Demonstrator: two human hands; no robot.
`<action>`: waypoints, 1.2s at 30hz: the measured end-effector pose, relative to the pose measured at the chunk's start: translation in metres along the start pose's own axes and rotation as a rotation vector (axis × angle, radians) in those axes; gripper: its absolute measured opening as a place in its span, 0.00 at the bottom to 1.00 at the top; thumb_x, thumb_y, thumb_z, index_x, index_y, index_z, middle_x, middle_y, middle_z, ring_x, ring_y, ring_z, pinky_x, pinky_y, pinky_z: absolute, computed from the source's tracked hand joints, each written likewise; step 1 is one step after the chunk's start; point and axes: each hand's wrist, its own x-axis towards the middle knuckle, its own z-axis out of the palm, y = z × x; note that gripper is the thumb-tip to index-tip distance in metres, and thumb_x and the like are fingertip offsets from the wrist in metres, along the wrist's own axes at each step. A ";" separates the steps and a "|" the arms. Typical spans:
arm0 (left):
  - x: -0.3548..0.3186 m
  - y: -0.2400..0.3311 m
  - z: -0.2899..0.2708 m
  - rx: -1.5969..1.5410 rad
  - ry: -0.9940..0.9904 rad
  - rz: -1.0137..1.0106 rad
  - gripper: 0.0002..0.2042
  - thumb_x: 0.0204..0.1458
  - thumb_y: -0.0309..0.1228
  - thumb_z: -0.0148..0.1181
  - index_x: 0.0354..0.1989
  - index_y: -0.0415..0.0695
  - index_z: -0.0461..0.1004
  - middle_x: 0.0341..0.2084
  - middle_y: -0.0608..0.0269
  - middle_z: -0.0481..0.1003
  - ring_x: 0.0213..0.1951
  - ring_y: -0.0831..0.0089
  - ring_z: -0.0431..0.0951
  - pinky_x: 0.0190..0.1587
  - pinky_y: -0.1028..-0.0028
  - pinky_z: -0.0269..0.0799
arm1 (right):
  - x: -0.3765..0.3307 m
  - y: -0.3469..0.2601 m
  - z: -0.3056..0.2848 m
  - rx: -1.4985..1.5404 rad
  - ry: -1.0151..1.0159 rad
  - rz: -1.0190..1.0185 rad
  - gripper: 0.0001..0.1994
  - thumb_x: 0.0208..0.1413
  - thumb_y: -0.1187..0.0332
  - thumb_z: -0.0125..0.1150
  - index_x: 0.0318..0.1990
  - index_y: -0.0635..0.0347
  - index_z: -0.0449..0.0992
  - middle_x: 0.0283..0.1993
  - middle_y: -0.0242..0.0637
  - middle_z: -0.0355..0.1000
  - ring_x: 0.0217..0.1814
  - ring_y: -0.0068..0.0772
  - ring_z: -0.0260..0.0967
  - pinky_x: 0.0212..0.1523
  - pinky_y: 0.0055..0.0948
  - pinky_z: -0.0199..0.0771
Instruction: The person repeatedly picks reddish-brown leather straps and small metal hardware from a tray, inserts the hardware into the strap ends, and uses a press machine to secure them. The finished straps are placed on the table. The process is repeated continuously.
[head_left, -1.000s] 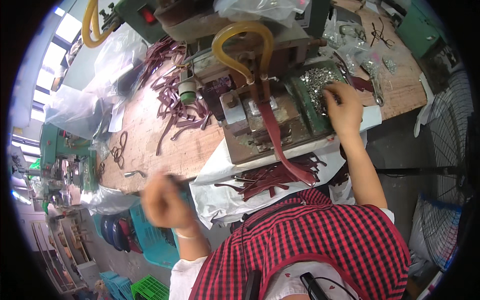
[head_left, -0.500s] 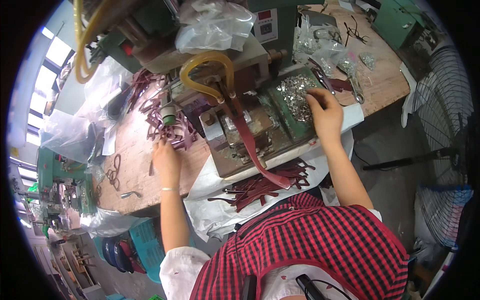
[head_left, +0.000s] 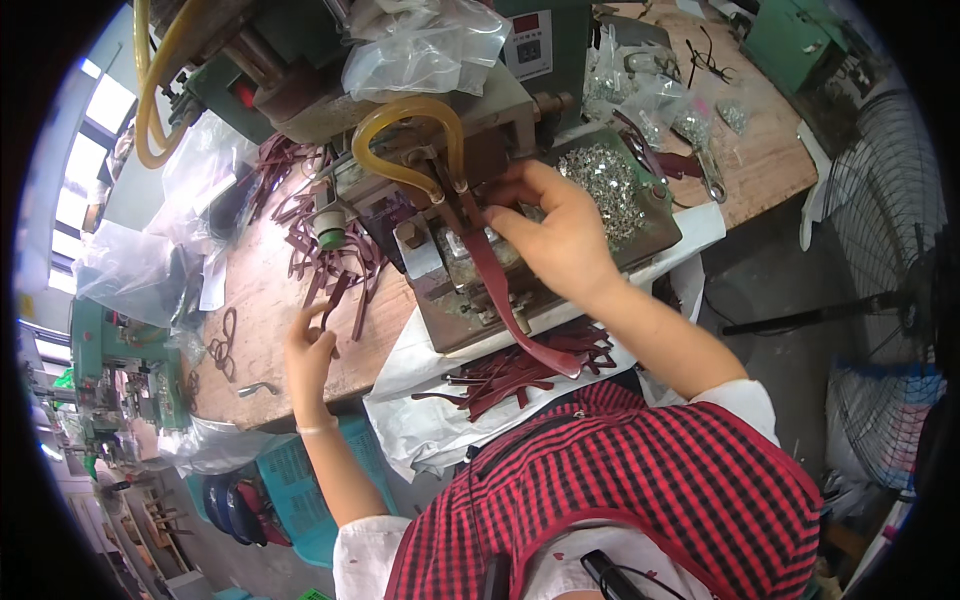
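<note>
A dark red eyeglass temple sticks out of the press's jig toward me, its wide end low over the front edge. My right hand is at the jig with thumb and fingers pinched beside the temple's upper end; what they hold, if anything, is hidden. Over the table to the left, my left hand grips another dark temple between thumb and fingers. Just beyond it lies a loose heap of similar temples. Small shiny metal parts are heaped on the green plate right of the jig.
More red temples lie on white cloth before the press. A yellow hose loops above the jig. Bags of metal parts lie at the back right. A wire-caged fan stands at the right.
My right hand has moved left from the metal parts to the jig. My left hand has drawn back toward me from the heap and now holds a temple.
</note>
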 end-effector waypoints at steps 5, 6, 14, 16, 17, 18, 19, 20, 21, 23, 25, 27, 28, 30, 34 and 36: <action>-0.044 0.039 0.038 -0.584 0.106 0.240 0.13 0.64 0.27 0.58 0.53 0.33 0.77 0.45 0.53 0.83 0.40 0.77 0.80 0.35 0.79 0.72 | -0.007 -0.001 0.004 0.221 0.037 0.080 0.16 0.55 0.79 0.64 0.51 0.69 0.74 0.38 0.39 0.81 0.44 0.26 0.78 0.47 0.25 0.76; -0.044 0.041 0.036 -0.544 0.173 0.272 0.14 0.64 0.26 0.58 0.55 0.33 0.76 0.45 0.50 0.83 0.38 0.76 0.81 0.34 0.79 0.72 | -0.005 -0.003 0.005 0.255 0.032 0.087 0.17 0.55 0.79 0.64 0.52 0.69 0.73 0.38 0.38 0.80 0.44 0.25 0.78 0.47 0.25 0.76; -0.084 0.144 0.055 0.208 0.496 1.132 0.05 0.60 0.24 0.62 0.41 0.36 0.81 0.36 0.55 0.80 0.28 0.77 0.76 0.27 0.80 0.71 | -0.022 -0.048 0.007 0.292 -0.053 0.195 0.25 0.60 0.80 0.59 0.64 0.72 0.63 0.54 0.41 0.75 0.52 0.27 0.74 0.57 0.28 0.72; -0.098 0.157 0.069 0.372 0.255 1.262 0.06 0.53 0.26 0.69 0.36 0.39 0.80 0.42 0.52 0.81 0.27 0.74 0.77 0.28 0.77 0.74 | -0.030 -0.047 -0.001 0.181 -0.121 0.049 0.27 0.61 0.79 0.58 0.67 0.71 0.61 0.60 0.41 0.73 0.60 0.31 0.72 0.63 0.30 0.70; -0.098 0.168 0.079 0.412 0.213 1.347 0.07 0.50 0.27 0.70 0.36 0.41 0.80 0.43 0.52 0.81 0.26 0.74 0.77 0.27 0.76 0.73 | -0.026 -0.047 -0.013 0.096 -0.183 0.023 0.27 0.61 0.79 0.58 0.67 0.70 0.62 0.60 0.41 0.74 0.63 0.31 0.72 0.64 0.31 0.69; -0.098 0.179 0.089 0.451 0.167 1.429 0.09 0.47 0.28 0.71 0.36 0.42 0.80 0.44 0.52 0.81 0.25 0.74 0.76 0.26 0.76 0.73 | -0.017 -0.039 -0.024 0.035 -0.210 0.075 0.22 0.59 0.77 0.59 0.62 0.65 0.71 0.61 0.43 0.75 0.65 0.35 0.71 0.65 0.33 0.68; -0.090 0.180 0.101 0.478 0.202 1.507 0.11 0.44 0.29 0.72 0.36 0.44 0.80 0.44 0.52 0.81 0.25 0.74 0.76 0.26 0.76 0.73 | -0.007 -0.020 -0.035 -0.328 -0.057 -0.243 0.16 0.53 0.72 0.60 0.50 0.63 0.80 0.50 0.51 0.79 0.58 0.50 0.75 0.61 0.41 0.73; -0.080 0.174 0.108 0.387 0.179 1.540 0.12 0.41 0.29 0.72 0.36 0.45 0.79 0.43 0.51 0.81 0.23 0.75 0.75 0.24 0.78 0.70 | -0.002 0.007 -0.050 -0.594 0.042 -0.279 0.14 0.51 0.71 0.63 0.46 0.61 0.82 0.52 0.53 0.77 0.60 0.56 0.72 0.64 0.46 0.70; -0.077 0.173 0.110 0.383 0.183 1.562 0.12 0.41 0.29 0.72 0.36 0.45 0.79 0.42 0.51 0.81 0.23 0.75 0.75 0.24 0.78 0.70 | -0.006 0.031 -0.065 -0.878 0.104 -0.228 0.14 0.51 0.69 0.65 0.46 0.59 0.83 0.57 0.54 0.75 0.65 0.56 0.68 0.65 0.48 0.68; -0.074 0.173 0.114 0.362 0.179 1.599 0.12 0.42 0.29 0.71 0.36 0.45 0.79 0.41 0.51 0.81 0.23 0.76 0.75 0.24 0.78 0.70 | -0.010 0.059 -0.092 -1.108 0.133 -0.109 0.14 0.50 0.65 0.70 0.46 0.56 0.83 0.61 0.52 0.72 0.70 0.54 0.63 0.66 0.49 0.67; -0.072 0.169 0.119 0.318 0.187 1.593 0.12 0.41 0.29 0.72 0.34 0.45 0.78 0.40 0.51 0.81 0.21 0.76 0.74 0.23 0.78 0.70 | -0.017 0.089 -0.110 -0.986 0.156 -0.135 0.14 0.49 0.65 0.71 0.45 0.52 0.84 0.62 0.50 0.72 0.70 0.53 0.64 0.65 0.50 0.67; -0.070 0.166 0.121 0.303 0.203 1.589 0.11 0.42 0.30 0.72 0.34 0.44 0.78 0.40 0.51 0.81 0.21 0.76 0.75 0.23 0.78 0.70 | -0.019 0.089 -0.104 -0.959 0.186 -0.184 0.11 0.49 0.66 0.71 0.42 0.51 0.83 0.61 0.46 0.72 0.69 0.52 0.65 0.64 0.48 0.68; -0.069 0.167 0.120 0.294 0.204 1.594 0.11 0.43 0.31 0.74 0.33 0.44 0.78 0.40 0.51 0.81 0.21 0.76 0.75 0.23 0.78 0.70 | -0.016 0.087 -0.098 -0.941 0.171 -0.221 0.11 0.49 0.67 0.71 0.41 0.52 0.83 0.61 0.45 0.72 0.69 0.51 0.65 0.64 0.48 0.68; -0.067 0.168 0.120 0.300 0.211 1.612 0.12 0.43 0.32 0.74 0.34 0.43 0.78 0.40 0.51 0.81 0.21 0.76 0.75 0.23 0.79 0.70 | -0.009 0.086 -0.089 -0.916 0.073 -0.360 0.11 0.50 0.67 0.69 0.42 0.55 0.80 0.61 0.42 0.72 0.68 0.51 0.65 0.61 0.47 0.71; -0.072 0.165 0.119 0.292 0.217 1.566 0.13 0.45 0.32 0.73 0.36 0.42 0.79 0.42 0.48 0.81 0.23 0.72 0.78 0.24 0.76 0.72 | 0.022 0.102 -0.091 -1.113 -0.143 -0.501 0.14 0.52 0.68 0.65 0.47 0.56 0.75 0.61 0.39 0.71 0.66 0.46 0.67 0.52 0.45 0.75; -0.085 0.158 0.122 0.204 0.124 1.432 0.14 0.45 0.30 0.73 0.40 0.41 0.81 0.48 0.44 0.81 0.27 0.66 0.80 0.28 0.71 0.75 | 0.027 0.102 -0.100 -1.058 -0.064 -0.452 0.10 0.52 0.67 0.65 0.42 0.55 0.78 0.51 0.39 0.76 0.59 0.46 0.72 0.48 0.42 0.76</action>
